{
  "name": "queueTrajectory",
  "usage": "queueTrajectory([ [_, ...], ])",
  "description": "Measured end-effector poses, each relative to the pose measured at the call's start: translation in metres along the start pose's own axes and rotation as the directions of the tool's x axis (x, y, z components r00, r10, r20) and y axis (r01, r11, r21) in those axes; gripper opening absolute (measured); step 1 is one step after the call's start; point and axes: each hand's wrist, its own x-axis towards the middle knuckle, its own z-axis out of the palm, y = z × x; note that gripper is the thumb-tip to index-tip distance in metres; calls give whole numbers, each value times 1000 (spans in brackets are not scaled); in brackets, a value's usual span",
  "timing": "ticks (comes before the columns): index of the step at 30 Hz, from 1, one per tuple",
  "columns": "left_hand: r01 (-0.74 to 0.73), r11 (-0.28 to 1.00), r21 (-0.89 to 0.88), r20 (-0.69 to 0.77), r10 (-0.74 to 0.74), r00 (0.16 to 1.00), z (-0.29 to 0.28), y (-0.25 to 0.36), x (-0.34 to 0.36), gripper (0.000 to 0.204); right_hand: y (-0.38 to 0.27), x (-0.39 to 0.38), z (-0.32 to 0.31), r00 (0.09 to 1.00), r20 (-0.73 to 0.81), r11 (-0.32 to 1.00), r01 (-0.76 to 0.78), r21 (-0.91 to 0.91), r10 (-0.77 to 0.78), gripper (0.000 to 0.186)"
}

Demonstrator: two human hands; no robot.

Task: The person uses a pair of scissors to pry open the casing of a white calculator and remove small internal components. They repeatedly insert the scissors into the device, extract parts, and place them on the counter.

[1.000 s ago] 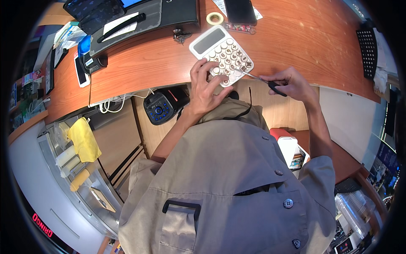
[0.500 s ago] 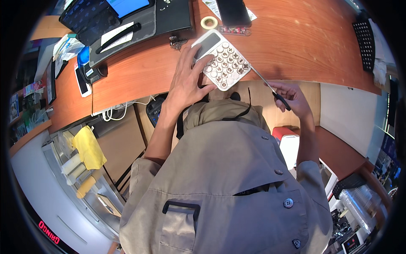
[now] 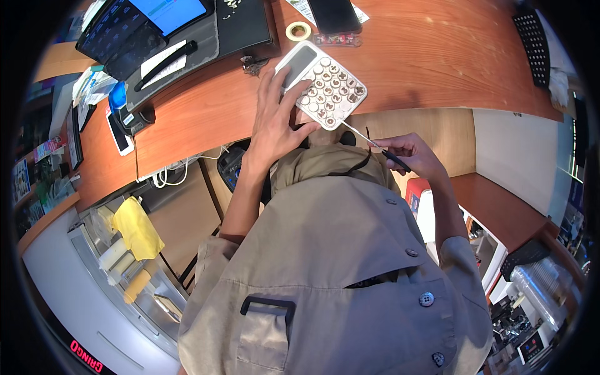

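Note:
A white calculator (image 3: 339, 111) with round keys lies tilted at the desk's near edge, its lower corner jutting past that edge. My left hand (image 3: 275, 119) holds it from the left, fingers across its left side and screen edge, thumb by its lower edge. Pinched in my right hand (image 3: 412, 155) is a screwdriver (image 3: 395, 160) with a black handle and thin metal shaft. The shaft points up and left, and its tip meets the calculator's lower corner around the bottom keys. Whether the tip presses in there I cannot make out.
Beyond the calculator lie a tape roll (image 3: 298, 31), a dark phone (image 3: 334, 14) and a small clear pack (image 3: 337, 40). Keys (image 3: 253, 65) rest beside a black box (image 3: 247, 31). A screen (image 3: 165, 15) stands far left. A perforated black holder (image 3: 531, 50) is at far right.
My right hand has moved left and slightly down. The screwdriver tip has shifted from the calculator's right corner to its lower corner. My left hand keeps its hold; the view has shifted slightly.

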Motion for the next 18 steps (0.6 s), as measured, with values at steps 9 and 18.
queueTrajectory([
  [9, -1, 1000, 3, -19, 1, 1000, 2, -1, -3, 85, -4, 6, 17, 998, -60, 1000, -13, 8, 13, 45],
  [18, 0, 1000, 10, -18, 1, 1000, 4, -3, -2, 84, 2, 6, 29, 993, -118, 995, -22, 94, 33, 47],
])
